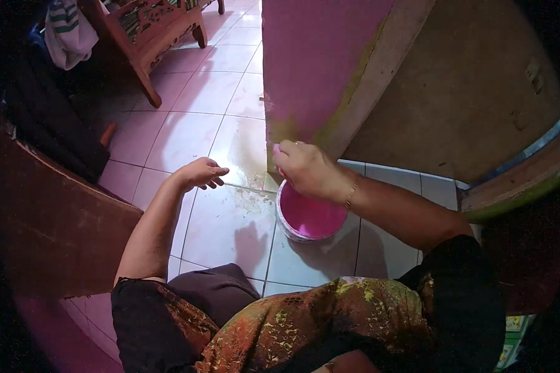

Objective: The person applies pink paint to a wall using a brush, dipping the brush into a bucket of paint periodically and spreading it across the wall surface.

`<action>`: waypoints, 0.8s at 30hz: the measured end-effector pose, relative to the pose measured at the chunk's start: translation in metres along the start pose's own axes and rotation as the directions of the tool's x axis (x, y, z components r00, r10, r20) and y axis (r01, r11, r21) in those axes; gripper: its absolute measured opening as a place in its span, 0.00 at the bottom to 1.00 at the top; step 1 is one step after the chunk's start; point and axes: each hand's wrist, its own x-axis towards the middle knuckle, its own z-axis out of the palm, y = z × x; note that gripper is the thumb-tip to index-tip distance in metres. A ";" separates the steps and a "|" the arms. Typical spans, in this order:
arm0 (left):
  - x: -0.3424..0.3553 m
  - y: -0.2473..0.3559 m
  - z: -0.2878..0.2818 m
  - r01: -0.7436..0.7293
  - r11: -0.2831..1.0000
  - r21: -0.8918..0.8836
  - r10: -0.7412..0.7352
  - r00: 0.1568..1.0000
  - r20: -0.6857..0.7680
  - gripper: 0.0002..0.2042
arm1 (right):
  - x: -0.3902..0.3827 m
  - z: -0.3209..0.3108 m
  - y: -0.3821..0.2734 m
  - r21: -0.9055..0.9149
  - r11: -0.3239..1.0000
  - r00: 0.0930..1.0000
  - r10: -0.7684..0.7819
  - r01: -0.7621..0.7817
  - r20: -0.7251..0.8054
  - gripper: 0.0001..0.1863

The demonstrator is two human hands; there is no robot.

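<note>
A white bucket (289, 229) holding pink paint stands on the tiled floor at the foot of a pink wall corner (317, 68). My right hand (305, 168) hovers over the bucket's far rim, fingers closed around something small and pink-tipped, mostly hidden by the hand; it looks like a brush handle. A thin bracelet circles that wrist. My left hand (202, 173) hangs above the floor to the left of the bucket, fingers loosely curled, holding nothing.
Pale floor tiles (224, 224) show scattered specks near the wall base. A wooden chair (152, 31) with cloth draped nearby stands at the back left. A dark wooden panel (50, 224) rises at my left. An unpainted grey wall (466, 93) extends right.
</note>
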 end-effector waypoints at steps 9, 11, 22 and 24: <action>0.013 -0.002 0.006 0.016 0.999 -0.041 -0.012 0.996 0.087 0.25 | 0.059 -0.116 -0.014 -0.016 0.997 0.927 -0.078 0.078 -0.368 0.03; 0.014 -0.007 0.003 0.026 0.998 -0.061 -0.022 0.997 0.071 0.25 | 0.063 -0.137 -0.031 -0.155 0.979 0.884 -0.185 0.130 -0.430 0.06; 0.020 0.008 0.011 0.012 0.999 -0.049 -0.008 0.996 0.093 0.25 | 0.009 0.031 0.027 0.078 0.994 0.997 0.067 -0.070 0.035 0.03; 0.018 0.007 0.012 0.013 0.999 -0.050 -0.008 0.996 0.090 0.24 | 0.033 0.004 0.022 0.085 0.996 0.993 0.047 -0.037 -0.111 0.04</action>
